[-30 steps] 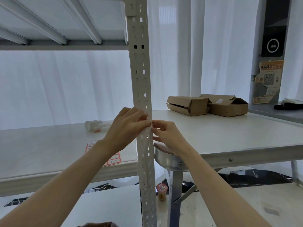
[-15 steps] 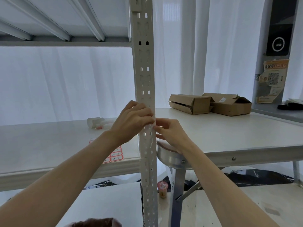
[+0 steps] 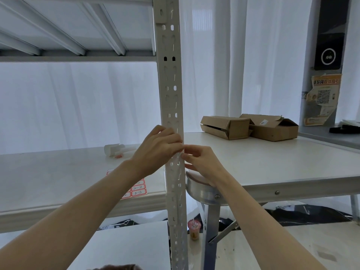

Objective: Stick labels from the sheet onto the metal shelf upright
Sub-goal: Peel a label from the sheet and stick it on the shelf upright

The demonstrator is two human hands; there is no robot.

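Observation:
The white perforated metal shelf upright [image 3: 171, 90] runs top to bottom through the middle of the view. My left hand [image 3: 157, 151] lies across its front at shelf height, fingers curled over the metal. My right hand [image 3: 198, 160] meets it from the right, thumb and forefinger pinched at the upright's right edge on a small pale label [image 3: 180, 155], mostly hidden by my fingers. The label sheet [image 3: 139, 190], with red-bordered labels, lies flat on the shelf board [image 3: 58, 178] behind my left forearm, partly covered by it.
A white roll-like object [image 3: 113, 150] lies further back on the shelf board. A table [image 3: 282, 164] to the right carries two cardboard boxes [image 3: 226, 126]. Its round metal corner [image 3: 202, 191] sits close to the upright. An upper shelf [image 3: 78, 55] is overhead, and a drink cup [image 3: 193, 229] stands on the floor.
Both hands stay at the same spot on the upright, fingertips still together at its right edge. Only my view shifts slightly.

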